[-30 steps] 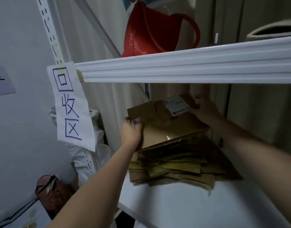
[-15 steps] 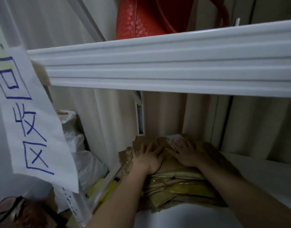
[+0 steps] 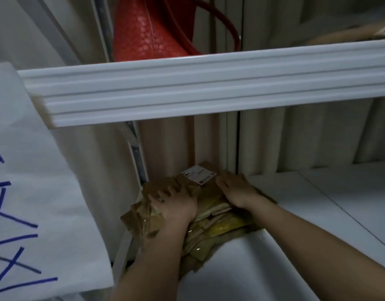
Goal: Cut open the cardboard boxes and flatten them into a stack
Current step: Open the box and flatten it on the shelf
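Note:
A stack of flattened brown cardboard boxes (image 3: 211, 227) with yellow tape lies in the back left corner of a white shelf (image 3: 317, 224). The top piece (image 3: 183, 183) carries a white shipping label (image 3: 199, 175). My left hand (image 3: 176, 205) lies flat on the left part of the top piece, fingers spread. My right hand (image 3: 236, 189) presses palm down on the right part, beside the label. Neither hand holds anything.
A white shelf rail (image 3: 209, 83) crosses just above the hands. A red textured handbag (image 3: 148, 29) stands on the upper shelf. A white paper sign (image 3: 30, 192) with blue writing hangs at the left. Beige curtains (image 3: 296, 137) hang behind the shelf.
One second ago both hands held the labelled piece above the stack; now it lies on top and both palms press on it. The view has moved closer and lower.

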